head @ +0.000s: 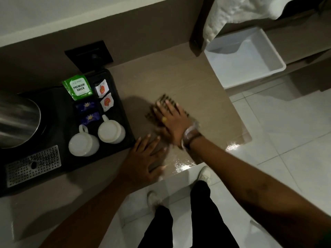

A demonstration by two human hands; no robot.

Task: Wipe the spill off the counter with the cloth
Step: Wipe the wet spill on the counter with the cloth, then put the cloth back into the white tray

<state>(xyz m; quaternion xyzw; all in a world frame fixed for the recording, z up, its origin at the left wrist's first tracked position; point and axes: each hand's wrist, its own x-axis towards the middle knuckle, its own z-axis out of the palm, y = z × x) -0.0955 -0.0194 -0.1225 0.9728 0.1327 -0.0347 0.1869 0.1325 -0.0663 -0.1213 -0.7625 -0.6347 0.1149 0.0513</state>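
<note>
A dark patterned cloth (165,102) lies flat on the light wood counter (179,77). My right hand (172,120) presses down on it with fingers spread, blurred by motion; it wears a ring and a wristband. My left hand (145,158) rests flat on the counter near its front edge, fingers apart, holding nothing. A wet, shiny patch (182,165) glistens along the counter's front edge, with another wet patch (232,145) at the right corner.
A black tray (123,111) at left holds two white mugs (96,138), tea sachets (78,85), a metal kettle (18,120) and a perforated drip grate (34,164). A white bin (241,56) stands on the tiled floor at right. My legs and shoes are below.
</note>
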